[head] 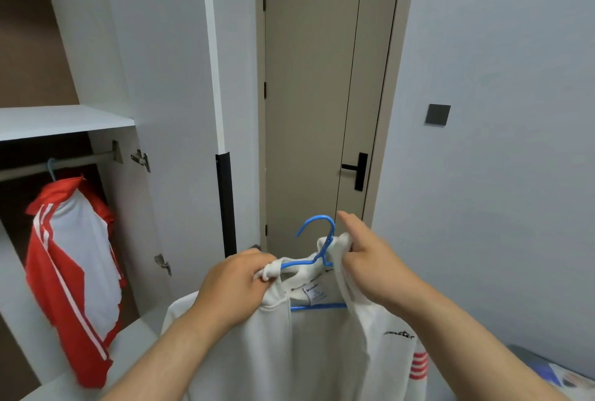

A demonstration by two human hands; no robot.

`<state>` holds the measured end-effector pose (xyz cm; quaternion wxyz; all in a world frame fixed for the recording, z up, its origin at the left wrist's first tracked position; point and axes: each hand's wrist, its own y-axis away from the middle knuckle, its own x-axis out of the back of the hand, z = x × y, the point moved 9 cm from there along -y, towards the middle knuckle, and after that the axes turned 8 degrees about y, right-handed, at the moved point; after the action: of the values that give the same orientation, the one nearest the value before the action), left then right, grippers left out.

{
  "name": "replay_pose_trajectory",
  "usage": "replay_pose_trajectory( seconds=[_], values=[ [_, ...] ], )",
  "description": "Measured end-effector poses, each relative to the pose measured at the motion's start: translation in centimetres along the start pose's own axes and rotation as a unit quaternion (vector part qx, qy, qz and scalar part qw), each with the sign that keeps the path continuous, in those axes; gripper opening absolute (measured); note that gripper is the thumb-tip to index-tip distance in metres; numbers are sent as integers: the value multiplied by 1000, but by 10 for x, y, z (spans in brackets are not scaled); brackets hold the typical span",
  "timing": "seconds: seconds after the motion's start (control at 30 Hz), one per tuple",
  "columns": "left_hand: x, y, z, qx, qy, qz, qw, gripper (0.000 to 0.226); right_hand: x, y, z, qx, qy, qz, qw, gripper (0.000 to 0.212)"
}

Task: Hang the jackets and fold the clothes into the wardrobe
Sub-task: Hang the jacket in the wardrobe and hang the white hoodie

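Wardrobe (64,122) L, red jkt (74,271) on rail (64,163); L hand (231,288), R hand (370,259) fingers grip white jkt (322,352), blue hanger (317,223).

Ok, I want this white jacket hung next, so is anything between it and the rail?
Nothing visible does. The wardrobe door is open, and the rail is bare beside the red jacket, toward the white jacket on its blue hanger.

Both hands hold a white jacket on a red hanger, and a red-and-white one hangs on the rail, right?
The hanger is blue, not red, as the head view shows. The left hand and right hand do hold the white jacket.
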<state>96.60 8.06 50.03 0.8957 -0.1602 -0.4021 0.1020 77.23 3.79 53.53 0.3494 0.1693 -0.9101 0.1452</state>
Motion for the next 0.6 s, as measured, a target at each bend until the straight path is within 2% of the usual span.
replay_pose_trajectory(
  seconds=[0.1, 0.2, 0.27, 0.3, 0.4, 0.47, 0.6],
  values=[
    [2, 0, -6, 1, 38, 21, 999, 29, 7, 5, -6, 62, 19, -51, 997, 65],
    [9, -2, -11, -2, 86, 33, 996, 31, 32, 6, 4, 135, 203, 21, 970, 57],
    [14, -5, -11, -14, 108, 28, 994, 29, 42, 9, 16, 133, 311, 49, 940, 52],
    [16, -8, -10, -21, 116, 24, 993, 29, 43, 11, 23, 124, 328, 38, 936, 53],
    [19, -17, -6, -26, 138, 13, 990, 31, 37, 16, 37, 99, 281, -20, 954, 72],
    [18, -24, -2, -34, 152, 2, 988, 30, 35, 18, 41, 89, 281, -16, 955, 74],
    [9, -39, 7, -52, 163, -41, 984, 24, 43, 20, 32, 73, 336, 80, 936, 25]
  ],
)
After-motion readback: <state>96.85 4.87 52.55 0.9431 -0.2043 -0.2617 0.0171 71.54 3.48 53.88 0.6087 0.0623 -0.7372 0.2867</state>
